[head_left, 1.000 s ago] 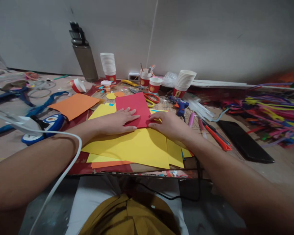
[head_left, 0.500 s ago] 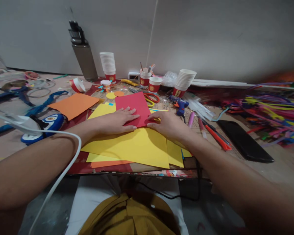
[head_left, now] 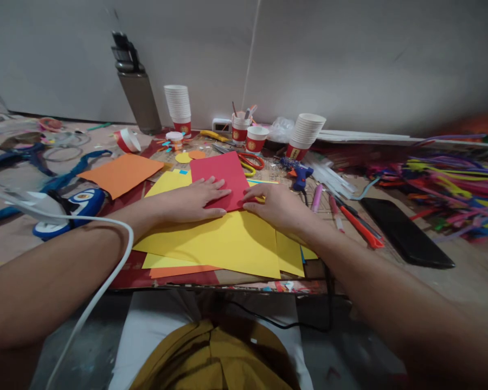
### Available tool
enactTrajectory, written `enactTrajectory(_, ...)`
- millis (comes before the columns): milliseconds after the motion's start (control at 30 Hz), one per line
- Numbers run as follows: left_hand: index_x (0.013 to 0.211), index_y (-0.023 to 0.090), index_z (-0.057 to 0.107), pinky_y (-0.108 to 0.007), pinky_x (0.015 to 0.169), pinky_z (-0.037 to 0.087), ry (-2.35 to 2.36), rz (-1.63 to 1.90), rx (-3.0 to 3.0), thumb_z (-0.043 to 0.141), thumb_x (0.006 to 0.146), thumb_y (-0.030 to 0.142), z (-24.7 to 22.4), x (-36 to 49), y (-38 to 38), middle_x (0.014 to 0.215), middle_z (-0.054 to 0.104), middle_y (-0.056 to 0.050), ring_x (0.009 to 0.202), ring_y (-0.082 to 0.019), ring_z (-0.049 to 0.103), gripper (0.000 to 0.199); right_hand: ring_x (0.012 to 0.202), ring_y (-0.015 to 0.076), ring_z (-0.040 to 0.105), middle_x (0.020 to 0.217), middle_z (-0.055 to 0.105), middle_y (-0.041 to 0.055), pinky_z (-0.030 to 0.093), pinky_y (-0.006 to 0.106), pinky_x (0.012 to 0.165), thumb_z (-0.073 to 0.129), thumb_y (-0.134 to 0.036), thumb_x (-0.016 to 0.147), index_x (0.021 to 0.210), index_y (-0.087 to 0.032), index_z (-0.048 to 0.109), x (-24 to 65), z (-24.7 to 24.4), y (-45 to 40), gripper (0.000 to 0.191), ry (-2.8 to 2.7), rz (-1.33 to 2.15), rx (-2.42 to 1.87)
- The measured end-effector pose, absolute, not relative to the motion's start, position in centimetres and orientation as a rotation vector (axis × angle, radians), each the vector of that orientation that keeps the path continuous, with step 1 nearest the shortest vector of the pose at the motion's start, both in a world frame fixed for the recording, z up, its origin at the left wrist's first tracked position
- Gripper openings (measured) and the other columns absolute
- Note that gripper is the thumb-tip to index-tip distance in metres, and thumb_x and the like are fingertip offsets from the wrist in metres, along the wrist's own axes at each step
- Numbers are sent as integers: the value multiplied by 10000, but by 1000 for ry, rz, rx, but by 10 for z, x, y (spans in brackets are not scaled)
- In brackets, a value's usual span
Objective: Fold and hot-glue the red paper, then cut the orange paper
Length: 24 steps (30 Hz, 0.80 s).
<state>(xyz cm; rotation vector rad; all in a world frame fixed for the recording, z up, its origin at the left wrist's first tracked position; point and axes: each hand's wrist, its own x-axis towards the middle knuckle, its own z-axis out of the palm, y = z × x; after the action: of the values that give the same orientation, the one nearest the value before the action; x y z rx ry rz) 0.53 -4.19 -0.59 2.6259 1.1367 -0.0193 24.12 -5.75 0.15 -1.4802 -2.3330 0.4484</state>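
A sheet of red paper (head_left: 223,169) lies over a pile of yellow sheets (head_left: 219,249). My left hand (head_left: 197,201) rests flat on its lower left part, fingers spread. At its lower right edge, the curled thumb and fingers of my right hand (head_left: 274,205) close on the paper near the corner. A gap behind the fingertips shows yellow. Under the pile, the edge of an orange sheet (head_left: 179,271) sticks out towards me.
Another orange sheet (head_left: 122,174) lies to the left. Behind are stacked paper cups (head_left: 178,105), scissors (head_left: 252,160) and a blue glue gun (head_left: 301,176). A red-orange cutter (head_left: 361,227) and a black phone (head_left: 406,232) lie right. A white cable (head_left: 122,260) crosses my left forearm.
Both hands keep their places on the red paper. The whole view has shifted only very slightly.
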Motion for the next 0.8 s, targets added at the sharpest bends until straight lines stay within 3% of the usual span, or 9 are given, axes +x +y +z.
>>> enactTrajectory(233, 1495, 218, 342, -402, 1190, 162, 1138, -16, 2630, 347, 896, 647, -6, 6, -41, 1577, 278, -77, 1464, -281, 203, 736, 924, 202, 676, 1074, 733, 35, 493, 315, 823, 639, -253, 824, 891, -243, 762, 240, 3, -59, 140, -2327, 437, -1477)
enactTrajectory(800, 1492, 255, 341, -405, 1191, 153, 1154, 1, 2571, 319, 894, 676, -9, 4, -39, 1594, 215, -48, 1473, -260, 175, 731, 957, 226, 669, 1046, 740, 54, 484, 348, 869, 630, -280, 843, 933, -225, 758, 237, 5, -62, 166, -2385, 403, -1444)
